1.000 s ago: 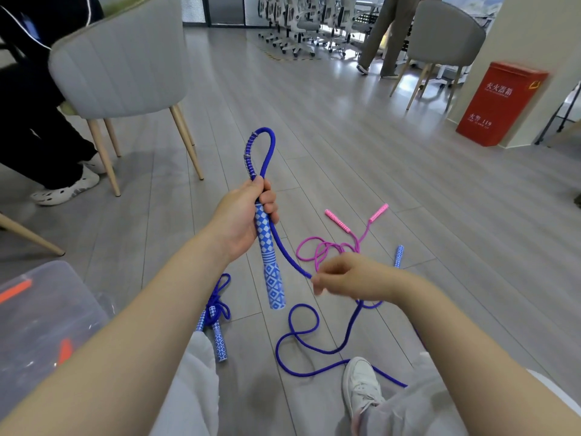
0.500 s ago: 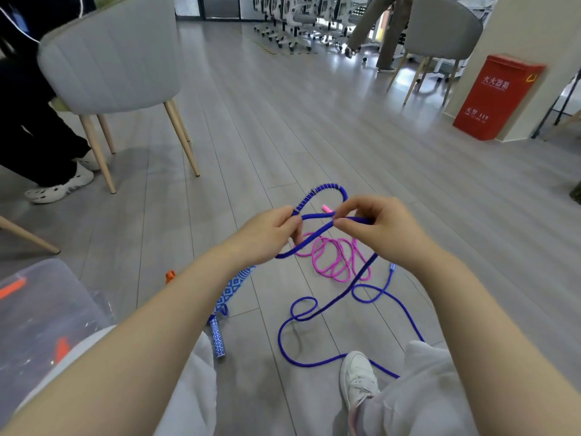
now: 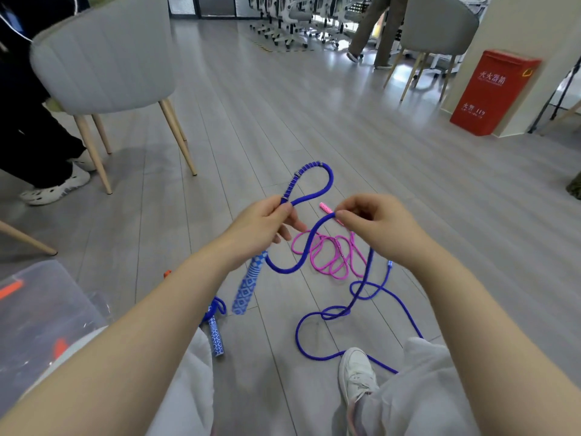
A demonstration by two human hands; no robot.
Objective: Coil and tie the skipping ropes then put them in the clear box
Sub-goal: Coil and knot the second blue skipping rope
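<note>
My left hand (image 3: pixel 262 228) pinches the blue skipping rope (image 3: pixel 314 196) just above its patterned blue handle (image 3: pixel 250 284), which hangs down below the hand. A loop of the cord arches up over that hand. My right hand (image 3: pixel 375 228) pinches the same cord a little farther along. The rest of the blue cord trails in loose curls on the floor by my shoe (image 3: pixel 356 377). A pink skipping rope (image 3: pixel 330 256) lies tangled on the floor under my hands. The clear box (image 3: pixel 41 313) stands at the lower left.
A second, coiled blue rope (image 3: pixel 215 325) lies by my left knee. A grey chair (image 3: pixel 107 55) with a seated person's legs is at the left. A red cabinet (image 3: pixel 493 92) and another chair stand at the far right, with a person walking in the background.
The handle has swung from upright in my left hand to hanging below it. My right hand rose from low down to pinch the cord, and a slack bend now hangs between my hands.
</note>
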